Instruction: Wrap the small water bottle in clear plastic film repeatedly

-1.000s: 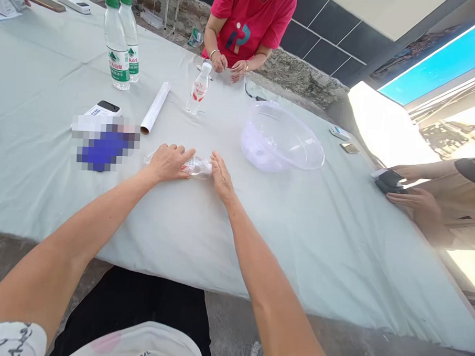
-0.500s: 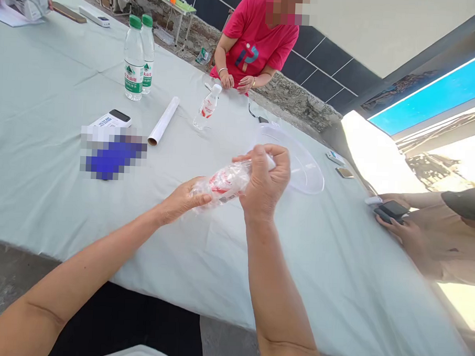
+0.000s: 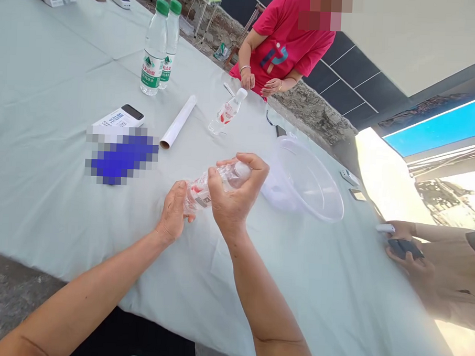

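Note:
Between my hands, above the pale cloth, a small clear water bottle (image 3: 202,194) with a white cap lies tilted, its cap end up to the right. Clear plastic film seems to be wrapped around it. My left hand (image 3: 173,211) is closed around the base end. Toward the cap end, my right hand (image 3: 239,194) curls around the bottle, with the thumb along its near side. A similar bottle (image 3: 226,113) with a red and white label stands beyond my hands. Left of that bottle lies a white roll (image 3: 179,122) with a brown cardboard core.
Two green-capped bottles (image 3: 153,53) stand at the back left, near a white box (image 3: 122,119) and a blurred blue item (image 3: 124,157). A clear plastic basin (image 3: 319,181) sits to the right. Across the table stands a person in a red shirt (image 3: 283,38); another person's hands (image 3: 409,256) hold a dark device at right.
My right hand has moved left and slightly down along with the bottle, and my left hand now wraps further around the base. The view has shifted, showing more of the basin.

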### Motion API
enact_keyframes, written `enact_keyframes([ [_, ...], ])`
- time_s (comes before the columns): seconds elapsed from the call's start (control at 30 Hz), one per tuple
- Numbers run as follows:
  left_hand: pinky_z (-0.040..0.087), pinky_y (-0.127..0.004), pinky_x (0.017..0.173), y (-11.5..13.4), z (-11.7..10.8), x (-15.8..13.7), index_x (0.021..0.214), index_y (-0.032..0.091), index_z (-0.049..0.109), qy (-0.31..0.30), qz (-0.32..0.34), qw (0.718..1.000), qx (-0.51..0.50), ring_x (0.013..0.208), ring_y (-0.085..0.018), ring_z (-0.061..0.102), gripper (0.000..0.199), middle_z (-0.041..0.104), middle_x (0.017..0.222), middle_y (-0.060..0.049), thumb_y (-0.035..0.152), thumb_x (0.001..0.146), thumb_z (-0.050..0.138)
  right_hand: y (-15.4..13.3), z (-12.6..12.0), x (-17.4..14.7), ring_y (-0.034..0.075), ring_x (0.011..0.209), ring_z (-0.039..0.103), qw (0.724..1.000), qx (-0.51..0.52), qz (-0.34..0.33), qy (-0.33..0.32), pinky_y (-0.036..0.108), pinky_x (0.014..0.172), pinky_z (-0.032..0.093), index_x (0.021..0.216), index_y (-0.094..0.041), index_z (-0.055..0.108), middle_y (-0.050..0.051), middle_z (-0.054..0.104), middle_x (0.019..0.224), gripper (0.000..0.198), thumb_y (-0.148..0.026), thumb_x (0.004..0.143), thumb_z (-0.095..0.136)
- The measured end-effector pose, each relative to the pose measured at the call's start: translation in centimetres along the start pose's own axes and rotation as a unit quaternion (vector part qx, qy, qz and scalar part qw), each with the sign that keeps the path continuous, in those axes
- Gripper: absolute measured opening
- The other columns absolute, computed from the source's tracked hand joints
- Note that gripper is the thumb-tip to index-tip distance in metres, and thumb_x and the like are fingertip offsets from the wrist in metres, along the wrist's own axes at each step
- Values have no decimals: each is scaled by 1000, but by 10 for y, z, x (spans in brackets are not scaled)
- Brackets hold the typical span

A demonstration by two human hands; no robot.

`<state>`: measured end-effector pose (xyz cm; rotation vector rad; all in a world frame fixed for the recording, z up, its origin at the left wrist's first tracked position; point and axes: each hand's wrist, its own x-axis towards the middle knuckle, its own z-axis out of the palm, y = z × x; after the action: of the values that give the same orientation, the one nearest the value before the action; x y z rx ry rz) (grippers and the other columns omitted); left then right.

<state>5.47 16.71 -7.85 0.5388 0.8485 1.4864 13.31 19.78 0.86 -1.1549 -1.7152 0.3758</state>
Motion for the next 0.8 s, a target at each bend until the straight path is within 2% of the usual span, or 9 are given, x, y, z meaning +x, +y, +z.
enact_keyframes([
  [0.1, 56, -28, 60, -2, 0, 2, 115, 25, 58, -59, -38, 998, -3, 88, -17, 65, 53, 67, 115, -9, 70, 95, 39, 18, 0, 19, 25, 109, 64, 999, 22, 8, -39, 48, 97, 55, 123, -32, 42, 7, 56, 114, 30, -37, 94, 50],
  [0.2, 60, -39, 88, -7, -1, 0, 149, 35, 38, -117, 8, 981, 154, 128, -25, 58, 56, 44, 156, -11, 59, 99, 43, 64, -5, 60, 24, 98, 68, 997, -12, 49, -54, 46, 87, 58, 130, -29, 40, 7, 60, 102, 34, -39, 98, 40],
  [0.23, 58, -42, 95, -10, -1, -2, 153, 37, 33, -126, 38, 963, 235, 136, -27, 52, 59, 36, 163, -10, 55, 99, 46, 84, -7, 78, 25, 97, 68, 997, -42, 58, -36, 47, 85, 57, 133, -27, 39, 8, 60, 101, 36, -39, 100, 35],
  [0.3, 54, -48, 103, -19, -2, -6, 155, 35, 35, -134, 111, 908, 380, 144, -31, 44, 60, 28, 166, -13, 45, 98, 52, 126, -10, 115, 26, 105, 66, 992, -124, 28, 15, 50, 90, 55, 136, -24, 40, 11, 59, 108, 39, -38, 101, 29],
  [0.37, 53, -53, 103, -29, -1, -10, 150, 28, 42, -145, 188, 851, 468, 140, -34, 48, 56, 34, 161, -18, 34, 96, 54, 164, -11, 152, 28, 120, 59, 981, -182, -14, 64, 55, 100, 48, 131, -22, 46, 13, 56, 121, 37, -38, 100, 32],
  [0.47, 57, -51, 93, -42, 1, -13, 142, 22, 48, -164, 264, 798, 516, 123, -32, 61, 50, 49, 147, -21, 24, 93, 54, 203, -11, 193, 30, 128, 52, 969, -210, 18, 129, 58, 107, 38, 126, -20, 49, 15, 53, 128, 34, -32, 98, 34],
  [0.57, 60, -45, 87, -48, 4, -11, 139, 21, 48, -142, 276, 793, 525, 115, -27, 64, 45, 56, 139, -19, 19, 94, 50, 212, -9, 215, 27, 126, 53, 963, -229, 89, 116, 54, 108, 37, 127, -20, 47, 13, 54, 129, 32, -27, 97, 38],
  [0.7, 60, -40, 89, -49, 5, -8, 136, 20, 47, -104, 267, 802, 523, 119, -24, 62, 42, 59, 133, -16, 16, 94, 48, 192, -6, 225, 27, 121, 55, 948, -275, 153, 54, 50, 108, 38, 124, -18, 52, 15, 59, 125, 33, -30, 94, 51],
  [0.8, 60, -39, 93, -48, 5, -8, 136, 20, 47, -104, 265, 803, 523, 120, -23, 62, 42, 61, 130, -14, 15, 94, 49, 175, -13, 234, 30, 131, 50, 946, -297, 121, 49, 52, 110, 37, 124, -21, 56, 16, 56, 132, 37, -44, 97, 47],
])
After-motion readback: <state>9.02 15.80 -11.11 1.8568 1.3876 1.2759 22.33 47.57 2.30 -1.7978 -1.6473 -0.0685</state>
